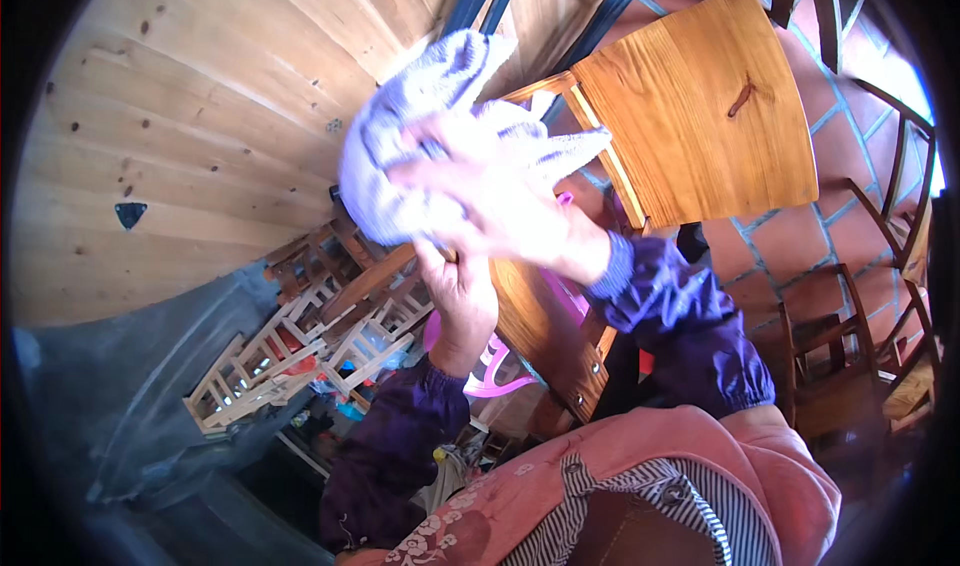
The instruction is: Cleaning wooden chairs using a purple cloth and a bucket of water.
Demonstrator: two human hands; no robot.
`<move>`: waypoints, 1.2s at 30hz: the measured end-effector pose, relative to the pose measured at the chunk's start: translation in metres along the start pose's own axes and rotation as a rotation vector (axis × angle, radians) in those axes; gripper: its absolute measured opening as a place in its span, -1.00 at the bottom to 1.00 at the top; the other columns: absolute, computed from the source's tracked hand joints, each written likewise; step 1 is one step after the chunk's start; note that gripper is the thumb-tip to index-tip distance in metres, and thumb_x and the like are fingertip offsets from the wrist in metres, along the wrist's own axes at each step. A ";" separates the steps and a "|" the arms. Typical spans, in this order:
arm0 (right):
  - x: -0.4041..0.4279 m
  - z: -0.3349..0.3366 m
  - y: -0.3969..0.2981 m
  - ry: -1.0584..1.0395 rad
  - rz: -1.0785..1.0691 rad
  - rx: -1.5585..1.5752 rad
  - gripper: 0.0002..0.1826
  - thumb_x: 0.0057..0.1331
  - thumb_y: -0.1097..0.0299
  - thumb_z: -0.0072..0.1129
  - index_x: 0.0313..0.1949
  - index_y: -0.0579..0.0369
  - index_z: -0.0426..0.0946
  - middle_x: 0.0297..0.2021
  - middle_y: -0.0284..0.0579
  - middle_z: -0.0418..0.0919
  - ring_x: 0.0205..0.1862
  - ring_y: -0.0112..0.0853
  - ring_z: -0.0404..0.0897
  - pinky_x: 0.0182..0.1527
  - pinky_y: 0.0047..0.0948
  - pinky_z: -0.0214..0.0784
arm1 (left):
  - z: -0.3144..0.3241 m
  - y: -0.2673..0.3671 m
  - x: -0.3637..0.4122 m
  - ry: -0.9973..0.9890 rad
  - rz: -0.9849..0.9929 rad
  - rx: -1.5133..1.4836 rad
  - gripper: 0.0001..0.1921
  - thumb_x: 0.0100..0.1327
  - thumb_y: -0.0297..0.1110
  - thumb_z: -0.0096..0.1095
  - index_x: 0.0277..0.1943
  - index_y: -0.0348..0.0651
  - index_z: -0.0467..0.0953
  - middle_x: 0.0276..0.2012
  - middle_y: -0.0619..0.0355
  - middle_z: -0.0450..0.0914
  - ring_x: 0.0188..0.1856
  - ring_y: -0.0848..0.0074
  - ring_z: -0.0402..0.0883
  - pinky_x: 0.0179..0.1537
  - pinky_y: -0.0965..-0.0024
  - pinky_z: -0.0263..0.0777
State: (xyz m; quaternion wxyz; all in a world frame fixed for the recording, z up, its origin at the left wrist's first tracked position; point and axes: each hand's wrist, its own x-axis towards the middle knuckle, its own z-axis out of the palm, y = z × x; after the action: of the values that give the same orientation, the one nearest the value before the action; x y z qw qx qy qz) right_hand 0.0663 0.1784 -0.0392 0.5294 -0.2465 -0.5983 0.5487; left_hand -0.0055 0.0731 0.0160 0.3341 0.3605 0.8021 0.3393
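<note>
A pale, fluffy cloth (397,131) with darker markings is bunched between my hands, brightly overexposed. My right hand (510,206) lies over it with fingers spread across its folds. From below, my left hand (461,288) grips the lower edge, its fingertips partly hidden behind the cloth. Just past the cloth, to the right, is a varnished wooden chair (697,108) with a broad curved panel and a dark knot. Below my hands runs another varnished wooden part (547,326) with metal bolts. Purple sleeve covers are on both forearms.
A plank wall or ceiling (187,116) fills the upper left. Unfinished wooden frames (262,371) and a pink plastic chair (499,371) stand lower left of centre. Dark wooden chairs (832,348) stand at the right on red tiles (787,243). Blue metal bars (495,0) are at the top.
</note>
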 end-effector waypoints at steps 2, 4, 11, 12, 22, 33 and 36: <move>0.032 0.010 0.009 0.041 0.014 -0.040 -0.57 -0.05 0.34 0.18 -0.11 0.08 0.49 -0.06 0.01 0.39 0.00 -0.05 0.41 0.03 -0.13 0.29 | 0.005 0.001 0.001 0.117 -0.015 0.094 -0.35 0.32 -0.45 0.06 0.35 -0.38 -0.11 0.20 -0.04 0.27 0.17 0.39 0.30 0.19 0.37 0.19; 0.058 0.025 0.020 -0.070 0.090 -0.012 -0.59 0.02 0.31 0.17 -0.09 0.08 0.47 -0.12 0.03 0.43 -0.04 -0.06 0.43 0.00 -0.18 0.30 | 0.001 0.013 0.001 0.125 -0.109 0.018 -0.33 0.32 -0.35 0.09 0.33 -0.44 -0.09 0.19 -0.09 0.28 0.14 0.35 0.32 0.17 0.35 0.20; 0.042 0.009 0.007 -0.164 0.184 -0.019 -0.48 0.08 0.18 0.19 0.02 0.11 0.41 -0.08 0.08 0.41 0.05 -0.03 0.38 0.07 -0.15 0.25 | -0.008 -0.015 0.008 0.076 -0.018 0.077 -0.24 0.32 -0.20 0.10 0.33 -0.50 -0.13 0.29 -0.27 0.10 0.29 0.17 0.16 0.30 0.28 0.01; 0.049 0.005 0.008 -0.188 0.179 0.019 -0.47 0.08 0.15 0.17 0.03 0.12 0.40 -0.06 0.08 0.41 0.06 -0.03 0.38 0.10 -0.15 0.24 | -0.004 -0.009 0.007 0.064 -0.072 0.077 -0.24 0.32 -0.19 0.09 0.33 -0.51 -0.13 0.31 -0.30 0.04 0.34 0.13 0.07 0.34 0.28 -0.08; 0.034 0.005 0.001 -0.194 0.181 -0.187 -0.38 0.04 0.08 0.20 0.09 0.03 0.35 -0.01 -0.04 0.40 0.01 -0.12 0.47 0.04 -0.20 0.31 | -0.002 0.011 0.005 0.072 -0.063 0.257 -0.23 0.31 -0.18 0.07 0.33 -0.53 -0.14 0.29 -0.34 0.06 0.35 0.11 0.07 0.33 0.29 -0.05; 0.032 0.005 -0.005 -0.204 0.296 -0.251 -0.37 0.05 0.08 0.16 0.12 -0.02 0.32 -0.01 -0.02 0.39 0.07 -0.11 0.44 0.07 -0.23 0.31 | 0.003 0.013 0.006 0.092 -0.003 0.175 -0.30 0.29 -0.25 0.08 0.29 -0.53 -0.07 0.18 -0.32 0.25 0.20 0.11 0.29 0.24 0.24 0.11; 0.046 0.009 0.012 -0.138 0.245 -0.189 -0.47 0.04 0.14 0.17 0.03 0.01 0.41 -0.13 0.01 0.50 -0.02 -0.16 0.50 0.01 -0.22 0.35 | 0.003 0.002 0.008 0.157 0.078 0.360 -0.32 0.29 -0.29 0.09 0.31 -0.48 -0.06 0.16 -0.29 0.28 0.17 0.15 0.32 0.21 0.26 0.16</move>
State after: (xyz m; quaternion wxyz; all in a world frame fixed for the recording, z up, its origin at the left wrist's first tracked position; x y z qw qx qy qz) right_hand 0.0403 0.2185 -0.0316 0.3907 -0.3281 -0.6476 0.5660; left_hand -0.0067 0.0810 0.0137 0.1870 0.4175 0.8589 0.2300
